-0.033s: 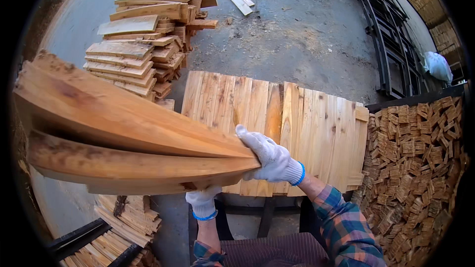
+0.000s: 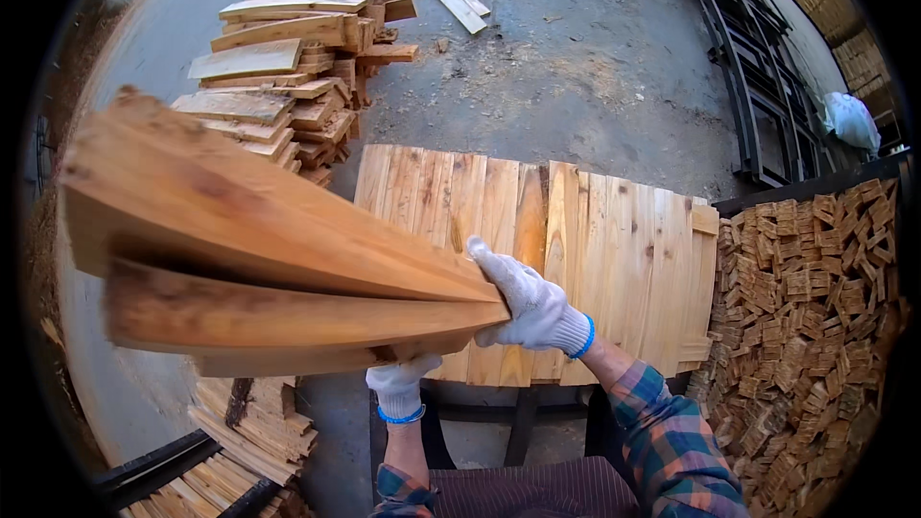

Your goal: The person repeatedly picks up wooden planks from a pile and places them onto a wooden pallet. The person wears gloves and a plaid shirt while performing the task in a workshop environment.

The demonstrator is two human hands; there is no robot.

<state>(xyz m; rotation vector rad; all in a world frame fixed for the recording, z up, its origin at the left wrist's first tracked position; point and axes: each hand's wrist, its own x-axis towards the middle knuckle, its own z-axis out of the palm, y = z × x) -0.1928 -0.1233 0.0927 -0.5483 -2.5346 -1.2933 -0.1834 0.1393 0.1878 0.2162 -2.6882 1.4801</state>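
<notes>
A bundle of thick wooden boards (image 2: 288,302) is held up slantwise, its left end raised toward me and partly blurred. At its right end my right hand (image 2: 528,299), in a white knitted glove with a blue cuff, is closed around the boards with the thumb on top. My left hand (image 2: 401,384), gloved alike, grips the bundle from its underside near the middle; its fingers are mostly hidden by the wood. Below the bundle lies a row of planks (image 2: 619,269) side by side, forming a flat surface in front of me.
At the far left rises a stack of rough boards (image 2: 278,62). More boards (image 2: 259,422) sit in a black metal frame (image 2: 158,470) at lower left. On the right is a bin of short wood pieces (image 2: 796,326). Black metal racks (image 2: 758,86) and a white bag (image 2: 851,121) stand beyond.
The raised left end of the bundle has swung to the right. My right hand has shifted slightly right, still gripping the boards.
</notes>
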